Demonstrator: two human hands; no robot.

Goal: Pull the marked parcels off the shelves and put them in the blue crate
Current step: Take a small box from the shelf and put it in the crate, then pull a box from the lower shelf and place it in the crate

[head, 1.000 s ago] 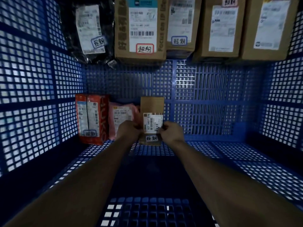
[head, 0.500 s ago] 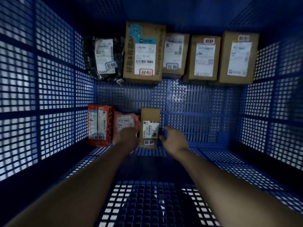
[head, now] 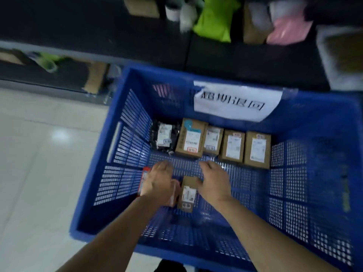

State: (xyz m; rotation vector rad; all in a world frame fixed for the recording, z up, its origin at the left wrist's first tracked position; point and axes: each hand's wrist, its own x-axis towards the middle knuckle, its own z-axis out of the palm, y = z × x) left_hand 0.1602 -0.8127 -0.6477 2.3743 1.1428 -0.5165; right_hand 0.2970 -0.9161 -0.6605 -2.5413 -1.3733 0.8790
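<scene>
The blue crate stands on the floor below me. A small brown box with a white label stands upright on its floor. To the box's left, my left hand hovers with loose fingers and holds nothing, hiding most of a red parcel and a pink parcel. My right hand hangs relaxed to the right of the box, thumb close to its top edge. Along the far wall stand a black bag and several labelled brown boxes.
A white paper sign is taped to the crate's far wall. Behind the crate run dark shelves with a green bag, a pink bag and a white foam box. Pale tiled floor lies to the left.
Both hands have let go of the small brown box and risen from it. The view has pulled back and up out of the crate, showing its rim, the floor and the shelves.
</scene>
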